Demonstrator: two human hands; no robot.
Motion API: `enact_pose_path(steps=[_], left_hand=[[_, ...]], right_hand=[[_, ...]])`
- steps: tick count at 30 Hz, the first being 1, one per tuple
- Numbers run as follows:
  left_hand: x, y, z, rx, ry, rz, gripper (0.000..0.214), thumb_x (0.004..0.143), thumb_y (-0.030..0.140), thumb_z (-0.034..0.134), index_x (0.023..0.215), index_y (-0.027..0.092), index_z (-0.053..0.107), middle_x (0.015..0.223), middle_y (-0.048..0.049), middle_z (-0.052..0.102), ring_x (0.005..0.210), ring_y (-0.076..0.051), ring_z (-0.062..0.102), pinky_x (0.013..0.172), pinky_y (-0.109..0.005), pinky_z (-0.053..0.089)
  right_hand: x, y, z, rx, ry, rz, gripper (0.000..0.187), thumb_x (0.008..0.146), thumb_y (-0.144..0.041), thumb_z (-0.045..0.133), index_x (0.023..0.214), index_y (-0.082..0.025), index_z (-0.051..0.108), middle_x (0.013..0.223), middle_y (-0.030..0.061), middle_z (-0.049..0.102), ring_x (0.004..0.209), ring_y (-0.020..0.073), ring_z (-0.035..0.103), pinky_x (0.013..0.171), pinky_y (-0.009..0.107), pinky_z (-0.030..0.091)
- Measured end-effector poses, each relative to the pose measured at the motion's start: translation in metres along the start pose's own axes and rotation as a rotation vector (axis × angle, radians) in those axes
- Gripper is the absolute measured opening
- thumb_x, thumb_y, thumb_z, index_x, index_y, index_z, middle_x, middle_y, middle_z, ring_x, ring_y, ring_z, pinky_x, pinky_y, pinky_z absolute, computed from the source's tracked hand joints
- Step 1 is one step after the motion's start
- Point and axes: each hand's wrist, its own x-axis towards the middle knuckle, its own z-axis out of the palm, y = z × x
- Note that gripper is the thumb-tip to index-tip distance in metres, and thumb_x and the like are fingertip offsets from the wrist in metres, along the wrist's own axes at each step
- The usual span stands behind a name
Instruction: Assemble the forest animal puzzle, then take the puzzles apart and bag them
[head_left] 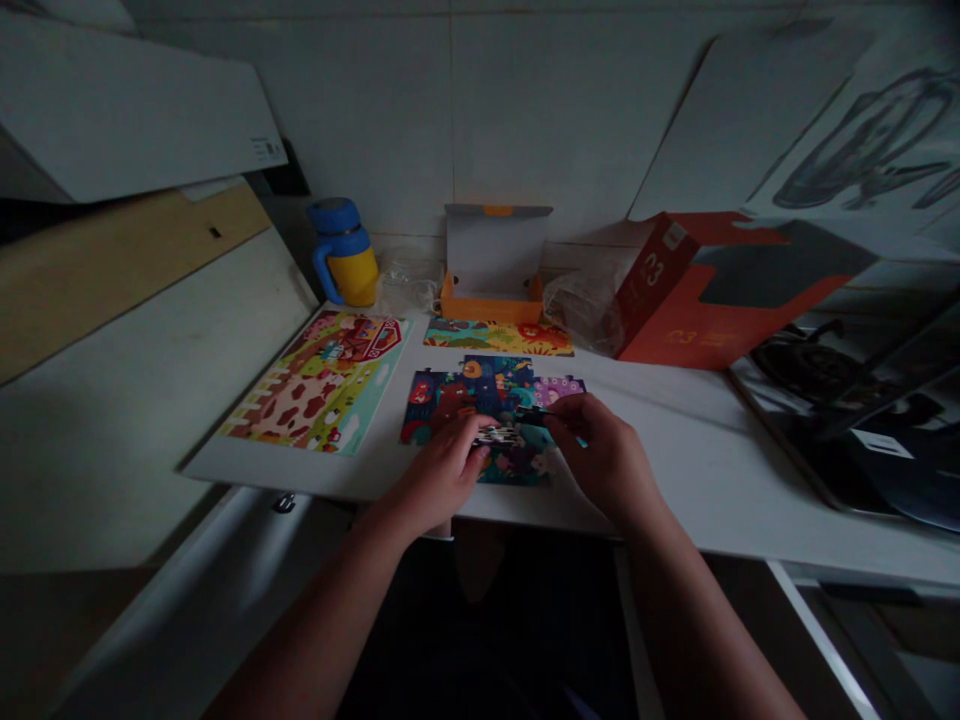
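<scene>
My left hand [456,458] is closed on a small stack of jigsaw puzzle pieces [495,436], seen edge-on between thumb and fingers. To its right, my right hand [600,445] pinches one dark puzzle piece [531,416] by its edge. Both hands are over a partly joined dark blue puzzle [495,372] with cartoon animals, lying on the white table. A purple part of it [559,388] shows just beyond my right fingers. My hands and the held pieces hide the middle of the puzzle.
A farm puzzle [322,380] lies at left, a yellow-orange one [495,336] behind. An open orange box [491,308], crumpled clear plastic [585,305] and a blue-yellow jug [345,255] stand along the wall. At right are a large red box [697,310] and a stove [810,400].
</scene>
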Motion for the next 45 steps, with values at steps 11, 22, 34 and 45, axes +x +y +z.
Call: enact_pose_path(steps=[11, 22, 34, 45], left_hand=[[-0.001, 0.000, 0.006, 0.073, 0.056, 0.044, 0.060, 0.100, 0.008, 0.049, 0.156, 0.020, 0.033, 0.158, -0.0188, 0.051, 0.151, -0.027, 0.047, 0.124, -0.050, 0.044], [-0.002, -0.003, 0.007, 0.096, 0.034, 0.075, 0.061, 0.098, 0.002, 0.045, 0.155, 0.020, 0.036, 0.157, -0.0167, 0.053, 0.151, -0.026, 0.046, 0.125, -0.052, 0.043], [0.000, -0.004, 0.024, 0.300, 0.088, 0.124, 0.077, 0.097, 0.004, 0.048, 0.166, 0.016, 0.018, 0.156, -0.0234, 0.051, 0.148, -0.034, 0.048, 0.123, -0.059, 0.043], [0.001, 0.010, 0.031, 0.393, 0.113, 0.037, 0.084, 0.095, 0.001, 0.046, 0.169, 0.016, 0.009, 0.161, -0.0245, 0.047, 0.152, -0.038, 0.044, 0.123, -0.062, 0.040]], right_hand=[[-0.005, -0.007, 0.037, 0.008, -0.095, -0.049, 0.013, 0.100, -0.026, 0.059, 0.112, -0.024, 0.065, 0.105, 0.0058, 0.078, 0.093, 0.0230, 0.075, 0.079, 0.034, 0.054], [-0.015, -0.011, 0.036, -0.077, -0.144, -0.248, 0.034, 0.104, -0.029, 0.059, 0.137, -0.022, 0.062, 0.129, 0.0131, 0.071, 0.116, 0.0273, 0.070, 0.097, 0.042, 0.057], [-0.018, -0.006, 0.053, -0.475, -0.126, -0.412, 0.059, 0.104, -0.016, 0.051, 0.162, -0.021, 0.042, 0.126, 0.0163, 0.072, 0.103, 0.0308, 0.069, 0.091, 0.046, 0.060], [-0.022, -0.011, 0.056, -0.515, -0.133, -0.365, 0.073, 0.099, -0.011, 0.052, 0.168, -0.022, 0.029, 0.136, 0.0186, 0.067, 0.117, 0.0346, 0.066, 0.102, 0.052, 0.057]])
